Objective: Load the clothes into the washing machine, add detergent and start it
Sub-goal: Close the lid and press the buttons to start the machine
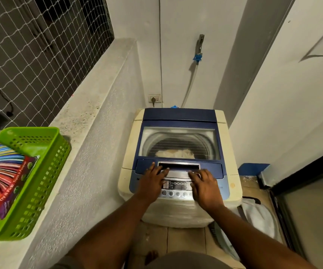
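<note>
One washing machine, lid shut, one pale heap of clothes inside. Two hands: left hand and right hand lie flat-fingered at the lid's front edge, gripping nothing. One green basket holds one detergent box reading "Try It First, Trust It Forever".

Bare forearms; grey-brown garment at waist; bare foot.

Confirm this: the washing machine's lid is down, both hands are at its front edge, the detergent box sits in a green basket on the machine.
No: in the head view the green basket with the detergent box sits on the ledge, not on the washing machine. The lid is down, with the left hand and right hand at its front edge.
</note>
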